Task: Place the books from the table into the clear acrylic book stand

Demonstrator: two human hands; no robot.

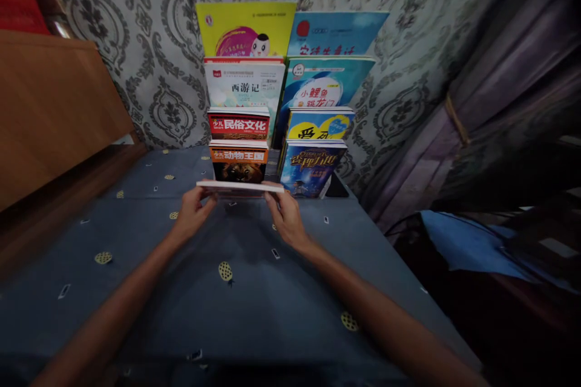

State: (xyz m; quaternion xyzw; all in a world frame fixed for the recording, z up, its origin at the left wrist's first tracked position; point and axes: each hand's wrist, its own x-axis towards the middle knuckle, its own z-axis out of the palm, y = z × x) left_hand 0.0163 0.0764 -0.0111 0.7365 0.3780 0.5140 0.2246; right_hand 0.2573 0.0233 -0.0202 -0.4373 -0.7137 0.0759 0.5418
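Note:
Between my two hands is a thin book [240, 186], seen edge-on with its pale page edge toward me; its cover is hidden. My left hand [194, 213] grips its left end, and my right hand [287, 217] grips the right end. Just behind it stands an orange-and-black book [239, 160] with a lion on its cover, its lower part hidden by the held book. A red book [238, 125] rises behind that one. To the right, close to my right hand, stands a dark blue book [311, 166] with gold lettering.
Taller books, one white [245, 84], one yellow [247, 27] and several blue [329, 81], stand in two columns against the patterned wall [163, 60]. A dark blue cloth [254, 308] covers the table. A wooden panel [59, 109] is at left, a purple curtain [436, 115] at right.

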